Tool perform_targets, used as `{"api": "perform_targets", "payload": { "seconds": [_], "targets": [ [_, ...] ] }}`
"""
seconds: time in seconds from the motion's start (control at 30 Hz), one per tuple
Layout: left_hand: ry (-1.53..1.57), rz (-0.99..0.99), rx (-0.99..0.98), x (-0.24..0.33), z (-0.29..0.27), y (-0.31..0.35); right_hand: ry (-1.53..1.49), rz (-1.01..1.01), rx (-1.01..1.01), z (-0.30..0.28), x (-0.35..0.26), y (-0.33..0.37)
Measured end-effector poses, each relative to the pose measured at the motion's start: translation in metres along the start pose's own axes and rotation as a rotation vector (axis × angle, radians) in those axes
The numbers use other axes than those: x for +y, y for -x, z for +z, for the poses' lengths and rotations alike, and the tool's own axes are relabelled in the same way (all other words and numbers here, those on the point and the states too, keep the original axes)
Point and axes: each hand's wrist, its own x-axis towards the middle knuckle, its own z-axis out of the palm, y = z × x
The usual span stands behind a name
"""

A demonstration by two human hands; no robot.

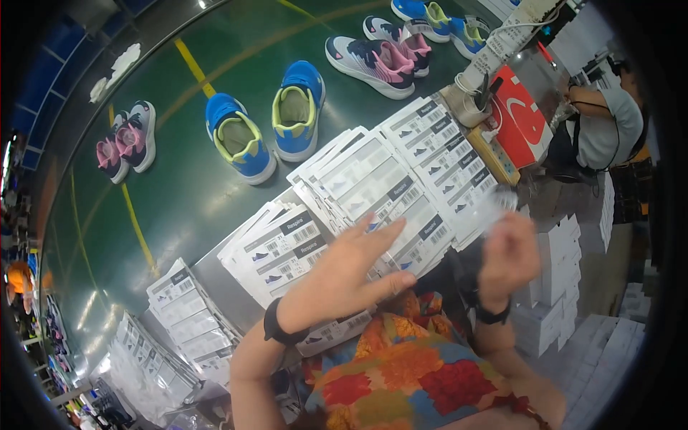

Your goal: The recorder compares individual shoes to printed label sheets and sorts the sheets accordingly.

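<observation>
My left hand [351, 269], a dark band on its wrist, hovers with fingers spread over stacked sheets of white shoe labels [358, 179]. Its fingertips lie near a partly peeled sheet; whether they touch it I cannot tell. To the right, my right hand [509, 254] is raised and smeared by motion. Its fingers are pinched at the tips on a small whitish label [498, 203], which is blurred. Another stack of label sheets [276, 247] lies just left of my left hand. Each label carries a small shoe picture and a barcode.
Beyond the sheets, a green conveyor belt [179, 140] carries blue sneakers [240, 136] and grey-pink sneakers [369, 64]. More label stacks [190, 315] lie lower left. At right are a red box [516, 115], a power strip [494, 154], stacked white boxes [552, 272] and another person's arm [591, 100].
</observation>
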Motion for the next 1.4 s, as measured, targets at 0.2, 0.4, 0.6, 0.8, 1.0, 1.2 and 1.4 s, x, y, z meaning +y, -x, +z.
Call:
{"api": "perform_targets", "payload": {
  "seconds": [0.2,0.4,0.6,0.8,1.0,1.2,1.4],
  "targets": [
    [0.526,-0.125,0.311,-0.004,-0.019,0.032,-0.298,-0.363,-0.486,0.063,-0.064,-0.014],
    [0.643,-0.333,0.342,0.001,-0.052,0.081,-0.502,0.171,-1.079,0.091,-0.062,-0.048],
    [0.29,-0.403,0.498,0.006,-0.064,0.079,-0.778,0.276,-0.735,0.161,-0.034,-0.092],
    [0.233,0.318,0.61,0.05,-0.08,0.12,-0.245,-0.024,-0.361,0.268,0.014,-0.15],
    [0.481,0.607,0.675,0.123,-0.081,0.114,0.03,-0.261,-0.071,0.268,0.007,-0.146],
    [0.774,0.787,0.456,0.115,-0.079,0.095,-0.063,-0.47,-0.459,0.242,-0.033,-0.09],
    [0.799,0.819,0.397,0.119,-0.078,0.095,0.17,-0.231,-1.072,0.26,-0.039,-0.113]
  ]
}}
